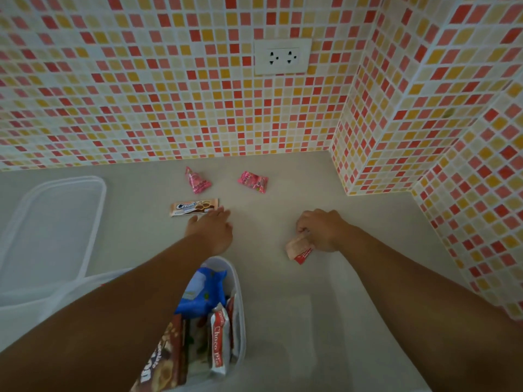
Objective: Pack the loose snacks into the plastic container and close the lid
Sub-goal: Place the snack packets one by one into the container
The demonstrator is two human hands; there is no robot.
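The clear plastic container (240, 301) stands near me at the bottom centre, holding several wrapped snacks; my left forearm crosses over it. Its clear lid (53, 222) lies flat to the left. My left hand (210, 232) reaches forward with straight fingers, its tips at the lower right edge of a brown cream-biscuit pack (192, 206). My right hand (319, 229) grips a small beige and red snack packet (298, 250) on the counter. Two pink snack packets (196, 181) (252, 181) lie farther back.
The grey countertop (283, 306) meets a mosaic-tiled wall (169, 94) at the back, with a white power socket (281, 56). A tiled pillar (396, 123) juts out at the right, narrowing the counter there.
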